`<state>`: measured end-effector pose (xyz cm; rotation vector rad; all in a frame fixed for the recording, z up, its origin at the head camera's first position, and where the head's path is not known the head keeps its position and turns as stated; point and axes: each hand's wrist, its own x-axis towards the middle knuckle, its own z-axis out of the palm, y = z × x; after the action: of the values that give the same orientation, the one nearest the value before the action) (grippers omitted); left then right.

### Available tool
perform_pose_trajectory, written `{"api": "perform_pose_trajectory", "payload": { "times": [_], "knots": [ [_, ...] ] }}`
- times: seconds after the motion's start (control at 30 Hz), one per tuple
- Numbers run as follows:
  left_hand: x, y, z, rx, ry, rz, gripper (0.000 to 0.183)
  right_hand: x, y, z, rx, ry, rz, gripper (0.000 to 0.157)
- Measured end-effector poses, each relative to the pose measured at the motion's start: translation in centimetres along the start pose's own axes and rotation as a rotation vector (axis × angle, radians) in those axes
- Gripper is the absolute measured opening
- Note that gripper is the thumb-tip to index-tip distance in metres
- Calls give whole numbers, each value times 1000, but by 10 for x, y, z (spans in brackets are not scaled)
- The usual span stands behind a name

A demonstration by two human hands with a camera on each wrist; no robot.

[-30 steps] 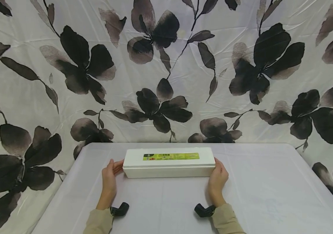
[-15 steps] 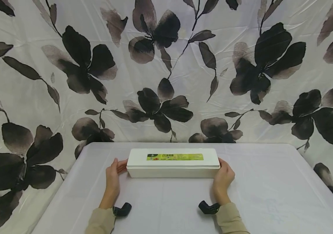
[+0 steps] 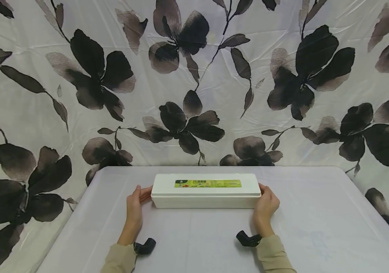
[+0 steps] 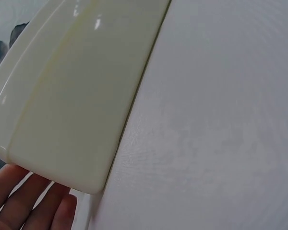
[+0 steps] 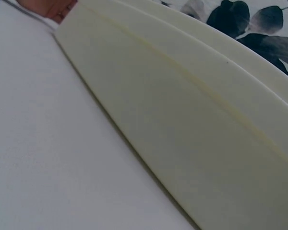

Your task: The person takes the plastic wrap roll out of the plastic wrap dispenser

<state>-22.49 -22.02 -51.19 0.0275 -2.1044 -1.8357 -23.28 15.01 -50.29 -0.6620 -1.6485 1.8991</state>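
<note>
A long white lidded box (image 3: 206, 202) sits crosswise on the table, its yellow-green label (image 3: 208, 184) printed with characters like those on cling film packaging. At its left end my left hand (image 3: 134, 212) touches the short side with nearly straight fingers (image 4: 21, 201). My right hand (image 3: 265, 208) lies against the opposite end, some of its fingers hidden behind the corner. In the left wrist view the box's front wall (image 4: 81, 110) fills the upper left. Across the right wrist view runs the same box's side (image 5: 153, 105), with left-hand fingers (image 5: 50, 8) at the far end.
A white cloth covers the table (image 3: 194, 239). Behind its far edge hangs a white curtain with dark flowers (image 3: 187, 127). Black wrist-worn devices (image 3: 145, 246) jut inward from both forearms, below beige sleeves (image 3: 120, 258).
The box has shifted a little to the right across the table. Both hands have moved right with it, staying at its two ends.
</note>
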Motion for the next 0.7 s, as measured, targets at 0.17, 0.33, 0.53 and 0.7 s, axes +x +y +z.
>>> {"api": "perform_pose_trajectory", "payload": {
  "times": [0.17,0.33,0.53,0.7],
  "knots": [
    [0,1,1,-9,-14,-11,57,4,-2,-3,-27,-9,11,44],
    [-1,2,3,-2,-16,-10,57,8,-4,-8,-22,-35,16,44],
    [-2,1,4,11,-10,-7,57,13,-3,-14,-56,-50,9,44],
    [-1,-2,7,9,-12,-6,55,18,-6,-20,-75,-49,7,44]
  ]
}}
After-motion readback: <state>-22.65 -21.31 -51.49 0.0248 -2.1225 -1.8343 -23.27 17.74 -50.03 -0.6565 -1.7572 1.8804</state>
